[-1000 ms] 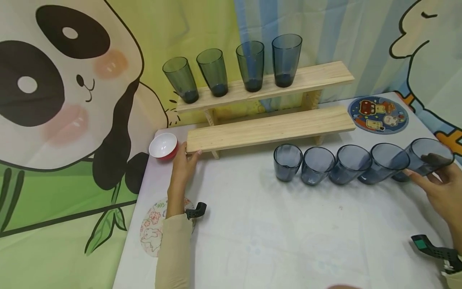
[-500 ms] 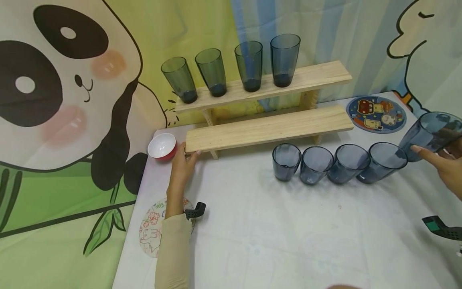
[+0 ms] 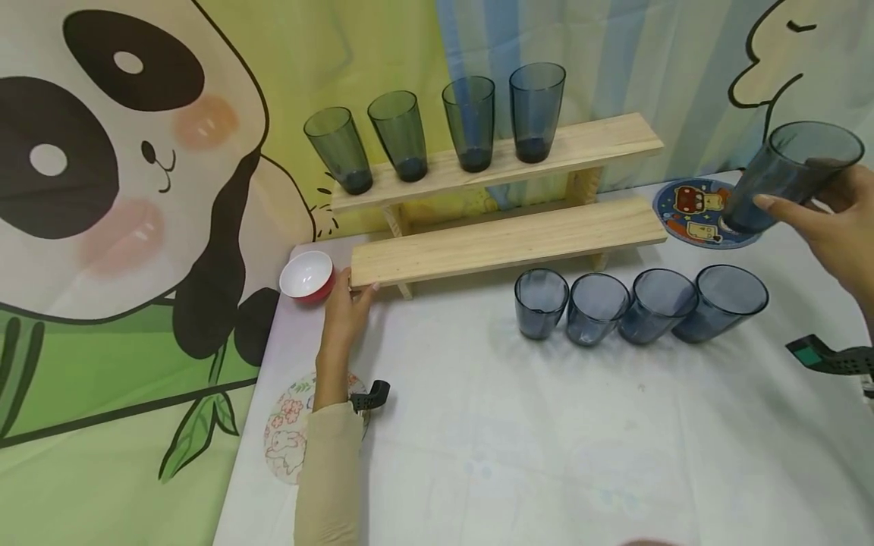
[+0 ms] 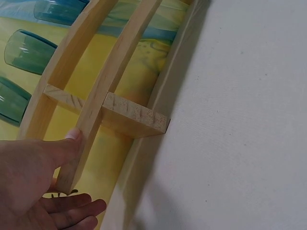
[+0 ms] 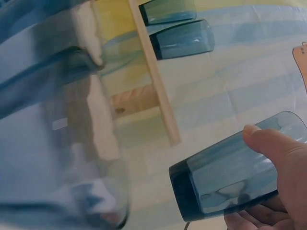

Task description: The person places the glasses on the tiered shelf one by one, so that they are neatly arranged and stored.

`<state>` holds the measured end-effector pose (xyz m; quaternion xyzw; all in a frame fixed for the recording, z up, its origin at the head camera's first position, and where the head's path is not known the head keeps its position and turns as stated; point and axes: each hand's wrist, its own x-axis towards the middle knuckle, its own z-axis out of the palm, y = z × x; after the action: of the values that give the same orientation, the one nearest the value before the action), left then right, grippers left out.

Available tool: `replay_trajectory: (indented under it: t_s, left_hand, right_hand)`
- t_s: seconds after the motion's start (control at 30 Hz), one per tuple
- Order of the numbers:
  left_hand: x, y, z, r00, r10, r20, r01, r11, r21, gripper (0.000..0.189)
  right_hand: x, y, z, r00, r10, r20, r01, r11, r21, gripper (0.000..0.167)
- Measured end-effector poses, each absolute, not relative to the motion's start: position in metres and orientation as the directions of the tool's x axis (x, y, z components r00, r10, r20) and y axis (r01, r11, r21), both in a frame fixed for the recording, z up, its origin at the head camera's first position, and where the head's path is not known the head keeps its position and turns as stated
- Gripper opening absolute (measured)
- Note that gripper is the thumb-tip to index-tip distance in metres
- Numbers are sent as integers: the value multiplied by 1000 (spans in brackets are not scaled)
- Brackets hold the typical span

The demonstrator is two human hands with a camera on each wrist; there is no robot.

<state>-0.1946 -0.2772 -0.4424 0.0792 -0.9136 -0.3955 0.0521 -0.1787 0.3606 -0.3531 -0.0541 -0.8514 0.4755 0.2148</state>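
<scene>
My right hand (image 3: 840, 227) grips a tall blue-grey drinking glass (image 3: 771, 182), raised and tilted, over the round blue patterned mat (image 3: 690, 208). In the right wrist view, the thumb lies along one side of this glass (image 5: 225, 177) and the fingers curl round the other. My left hand (image 3: 344, 315) holds the left end of the two-tier wooden shelf's (image 3: 505, 239) lower board. The left wrist view has the thumb on the board (image 4: 88, 124) and fingers past its end. Several matching glasses (image 3: 539, 303) stand in a row on the table before the shelf.
Several tall glasses (image 3: 471, 125) stand along the upper board. A small red bowl, white inside (image 3: 307, 274), sits left of the shelf. A round rabbit-print mat (image 3: 283, 440) lies partly under the left forearm. Printed curtains (image 3: 683, 76) hang close behind the shelf.
My right hand has lifted the glass from the row's right end and carried it up and back, over the blue mat. The left hand stays at the shelf's end.
</scene>
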Motion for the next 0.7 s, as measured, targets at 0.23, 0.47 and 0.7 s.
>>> replay_trajectory:
  t_s: [0.23,0.47,0.7]
  left_hand:
    - [-195,-275,-441,-980,-195,24,-117,675,728,75]
    - [-195,-275,-442,-983,-180,37,-96,672,734,74]
    - [-192,-275,-441,-982,-185,37,-98,669,737,73]
  right_hand:
    - [-213,335,-317,-948,242,206,-32,572,-820,65]
    - [-253,306,-293,-958,159,237,-100,590,-801,60]
    - [-282,280,-280,-970,103,219,-137,514,-847,38]
